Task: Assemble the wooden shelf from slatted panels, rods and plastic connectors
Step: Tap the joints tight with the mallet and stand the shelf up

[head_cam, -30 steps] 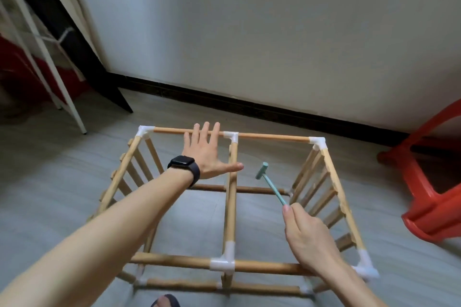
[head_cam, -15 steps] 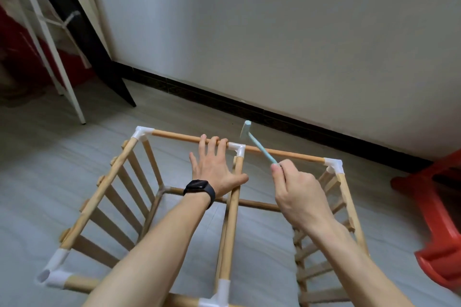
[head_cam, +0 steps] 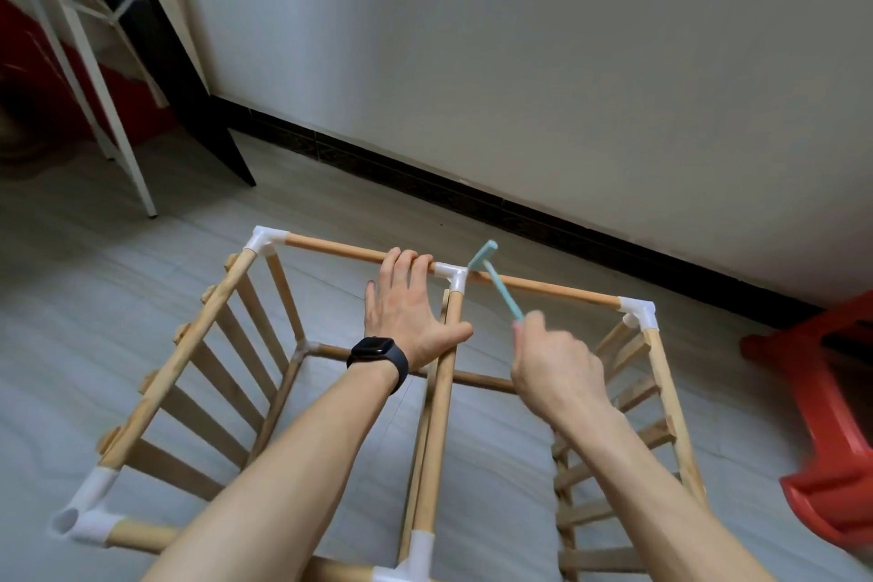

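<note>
Left hand (head_cam: 408, 312) rests on far rod (head_cam: 330, 248); right hand (head_cam: 557, 369) holds small hammer (head_cam: 496, 284).

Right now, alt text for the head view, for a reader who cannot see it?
The right hand holds a small teal hammer with its head by the white T-connector on the far top rod of the shelf frame. The left hand rests on that rod beside the connector.

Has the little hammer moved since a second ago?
Yes. The hammer moved away from the person, up to the far rod, its head beside the middle connector.
</note>
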`<act>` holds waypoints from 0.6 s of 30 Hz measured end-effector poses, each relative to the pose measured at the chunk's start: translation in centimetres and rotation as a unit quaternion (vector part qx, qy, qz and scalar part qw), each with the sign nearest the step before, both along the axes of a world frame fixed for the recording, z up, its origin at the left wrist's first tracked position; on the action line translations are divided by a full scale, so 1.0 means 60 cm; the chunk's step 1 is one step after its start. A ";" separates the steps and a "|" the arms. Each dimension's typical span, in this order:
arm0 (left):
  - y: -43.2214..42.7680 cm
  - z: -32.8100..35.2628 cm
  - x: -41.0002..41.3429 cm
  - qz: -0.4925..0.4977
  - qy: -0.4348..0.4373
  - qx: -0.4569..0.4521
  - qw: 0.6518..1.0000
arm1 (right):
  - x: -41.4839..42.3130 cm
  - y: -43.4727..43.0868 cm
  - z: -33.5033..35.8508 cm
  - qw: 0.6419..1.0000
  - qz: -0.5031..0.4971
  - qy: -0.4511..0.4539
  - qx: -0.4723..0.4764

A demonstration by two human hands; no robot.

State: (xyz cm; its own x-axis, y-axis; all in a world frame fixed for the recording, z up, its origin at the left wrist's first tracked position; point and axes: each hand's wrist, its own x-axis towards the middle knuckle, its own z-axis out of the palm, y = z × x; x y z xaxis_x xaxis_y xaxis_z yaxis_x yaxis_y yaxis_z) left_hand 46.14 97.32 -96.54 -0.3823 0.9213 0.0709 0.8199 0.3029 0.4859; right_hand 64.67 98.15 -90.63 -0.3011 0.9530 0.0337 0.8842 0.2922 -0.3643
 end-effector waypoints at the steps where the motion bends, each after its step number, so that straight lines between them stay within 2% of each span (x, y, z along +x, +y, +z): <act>1: 0.000 -0.001 0.001 -0.002 0.003 -0.002 1.000 | -0.001 0.002 0.001 0.998 0.002 0.041 0.054; 2: 0.001 -0.001 0.000 0.000 0.004 -0.001 1.000 | -0.003 0.002 0.004 0.991 0.004 0.083 0.107; 3: 0.001 0.000 -0.001 0.004 0.002 0.001 1.000 | -0.005 0.004 0.004 0.986 0.014 0.088 0.138; 6: -0.001 0.003 0.000 0.002 0.000 -0.001 1.000 | -0.011 0.000 0.002 0.998 0.040 -0.044 0.012; 7: -0.003 0.003 0.001 0.001 0.001 -0.004 1.000 | -0.011 0.002 0.004 0.999 0.029 -0.042 -0.004; 9: -0.003 0.003 0.002 -0.002 -0.006 -0.005 1.000 | -0.007 0.007 0.007 0.995 0.020 0.050 0.082; 10: -0.003 0.004 0.000 0.003 -0.008 -0.004 1.000 | -0.009 0.008 0.006 0.989 0.013 0.078 0.128; 11: -0.004 0.006 -0.001 0.004 -0.008 -0.006 1.000 | -0.011 0.005 0.009 0.988 0.016 0.078 0.132; 13: -0.002 0.008 -0.002 -0.004 0.002 -0.022 1.000 | -0.001 0.007 0.000 0.995 0.013 0.034 0.095; 14: -0.004 0.006 -0.003 -0.008 0.007 -0.034 0.999 | 0.008 0.006 -0.003 0.997 -0.010 0.042 0.057; 17: -0.004 0.009 -0.003 -0.012 0.007 -0.056 0.998 | 0.055 0.005 0.006 0.984 -0.077 0.163 -0.003; 18: -0.003 0.015 -0.003 -0.012 0.012 -0.065 0.998 | 0.074 0.005 0.014 0.980 -0.096 0.176 -0.010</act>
